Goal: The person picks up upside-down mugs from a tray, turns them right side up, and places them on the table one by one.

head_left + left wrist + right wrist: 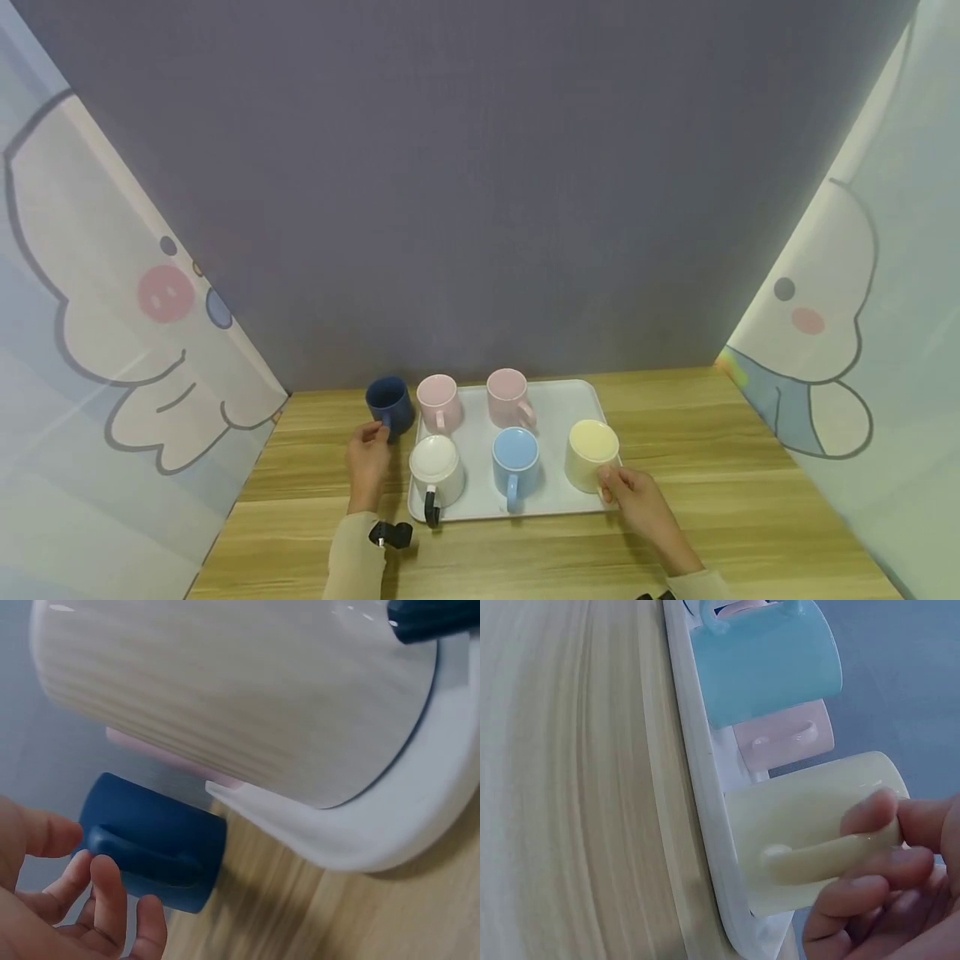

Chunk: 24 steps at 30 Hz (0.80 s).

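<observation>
A dark blue mug [389,405] stands on the table just off the tray's left end, its handle facing me. My left hand [368,457] is at that handle; in the left wrist view, thumb and fingertips lie close about the handle's upper end, fingers loosely bent. At the tray's front right stands a yellow mug [588,460]. My right hand [634,498] grips its handle, with thumb above and fingers bent below in the right wrist view. Beneath the yellow mug is the white tray [477,505].
On the tray stand a white mug [441,477] with a black handle, a light blue mug [517,467] and two pink mugs, one at back left [438,404] and one at back centre [507,398]. A grey wall [480,208] rises behind the wooden table [750,500].
</observation>
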{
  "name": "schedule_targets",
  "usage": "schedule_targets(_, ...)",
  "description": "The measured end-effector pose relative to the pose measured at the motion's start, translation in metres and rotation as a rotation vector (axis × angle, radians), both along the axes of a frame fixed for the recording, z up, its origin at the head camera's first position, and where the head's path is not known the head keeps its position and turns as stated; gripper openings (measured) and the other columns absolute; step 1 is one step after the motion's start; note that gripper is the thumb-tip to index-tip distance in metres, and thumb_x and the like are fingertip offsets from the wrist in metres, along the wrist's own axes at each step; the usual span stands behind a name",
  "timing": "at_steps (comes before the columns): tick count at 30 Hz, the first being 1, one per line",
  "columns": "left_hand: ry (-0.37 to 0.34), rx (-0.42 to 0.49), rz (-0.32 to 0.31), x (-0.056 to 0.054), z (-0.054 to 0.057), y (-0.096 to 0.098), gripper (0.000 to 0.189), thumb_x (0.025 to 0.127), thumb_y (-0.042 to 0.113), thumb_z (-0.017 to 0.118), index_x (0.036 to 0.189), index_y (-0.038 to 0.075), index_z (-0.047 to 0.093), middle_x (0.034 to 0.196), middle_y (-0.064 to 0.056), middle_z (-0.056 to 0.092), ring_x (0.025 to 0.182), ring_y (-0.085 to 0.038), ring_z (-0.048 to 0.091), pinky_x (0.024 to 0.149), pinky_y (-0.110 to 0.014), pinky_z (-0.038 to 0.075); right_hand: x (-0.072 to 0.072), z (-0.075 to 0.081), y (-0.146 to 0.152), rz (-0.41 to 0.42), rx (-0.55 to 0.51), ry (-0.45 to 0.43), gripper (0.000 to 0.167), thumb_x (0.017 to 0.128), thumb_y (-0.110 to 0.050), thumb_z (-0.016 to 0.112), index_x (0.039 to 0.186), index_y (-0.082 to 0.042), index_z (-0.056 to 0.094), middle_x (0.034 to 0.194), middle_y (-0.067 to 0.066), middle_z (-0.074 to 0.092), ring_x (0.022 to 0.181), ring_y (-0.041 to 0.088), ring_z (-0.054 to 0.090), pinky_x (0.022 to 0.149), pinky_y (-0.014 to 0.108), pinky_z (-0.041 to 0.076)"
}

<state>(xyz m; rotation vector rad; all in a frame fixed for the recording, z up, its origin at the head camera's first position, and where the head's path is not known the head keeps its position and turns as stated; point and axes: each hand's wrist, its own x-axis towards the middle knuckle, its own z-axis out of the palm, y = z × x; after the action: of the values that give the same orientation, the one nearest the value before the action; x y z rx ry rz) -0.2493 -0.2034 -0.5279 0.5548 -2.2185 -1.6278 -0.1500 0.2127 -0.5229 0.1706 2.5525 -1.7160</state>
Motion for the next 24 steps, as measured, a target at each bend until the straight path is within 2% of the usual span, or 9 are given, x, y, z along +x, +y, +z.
schedule_targets(4, 0.034, 0.002, 0.005, 0.005, 0.005, -0.001, 0.021, 0.099, 0.010, 0.060, 0.114, -0.004, 0.066, 0.097, -0.015, 0.066, 0.074, -0.010, 0.058, 0.061, -0.023, 0.045, 0.000, 0.001, -0.003, -0.064, 0.018, 0.016, 0.036, 0.109, -0.025, 0.049, 0.089, 0.001, 0.062, 0.077, 0.002, 0.055, 0.071, 0.010, 0.045, 0.064, 0.024, 0.038)
schedule_targets(8, 0.035, -0.018, -0.014, 0.009, 0.009, -0.002, 0.019, 0.100, 0.010, 0.060, 0.112, -0.002, 0.068, 0.094, -0.010, 0.065, 0.071, -0.008, 0.055, 0.060, -0.022, 0.044, -0.002, 0.004, -0.005, -0.116, 0.008, 0.018, 0.034, 0.109, -0.024, 0.049, 0.088, 0.001, 0.061, 0.078, 0.003, 0.056, 0.074, 0.013, 0.048, 0.066, 0.024, 0.040)
schedule_targets(15, 0.085, -0.009, -0.075, 0.015, 0.019, 0.004, 0.019, 0.100, 0.008, 0.059, 0.111, -0.005, 0.068, 0.095, -0.015, 0.069, 0.076, -0.020, 0.062, 0.061, -0.021, 0.046, -0.006, 0.017, -0.008, -0.143, 0.000, 0.010, 0.039, 0.110, -0.031, 0.047, 0.087, -0.001, 0.058, 0.077, 0.002, 0.052, 0.070, 0.013, 0.044, 0.062, 0.024, 0.036)
schedule_targets(18, 0.115, 0.006, -0.091, 0.016, 0.025, 0.010, 0.018, 0.099, 0.005, 0.060, 0.109, -0.007, 0.068, 0.089, -0.012, 0.071, 0.073, -0.015, 0.062, 0.060, -0.019, 0.047, -0.009, 0.023, -0.009, -0.150, 0.005, 0.023, 0.040, 0.110, -0.034, 0.047, 0.088, -0.002, 0.058, 0.078, 0.001, 0.051, 0.069, 0.012, 0.044, 0.062, 0.024, 0.036)
schedule_targets(24, 0.161, 0.082, -0.138, 0.018, 0.040, 0.025, 0.017, 0.099, 0.003, 0.060, 0.107, -0.010, 0.065, 0.081, -0.002, 0.068, 0.063, -0.004, 0.055, 0.057, -0.019, 0.045, -0.016, 0.034, -0.010, -0.144, 0.013, 0.054, 0.041, 0.109, -0.037, 0.046, 0.089, -0.003, 0.057, 0.073, -0.001, 0.045, 0.065, 0.011, 0.041, 0.059, 0.024, 0.036)
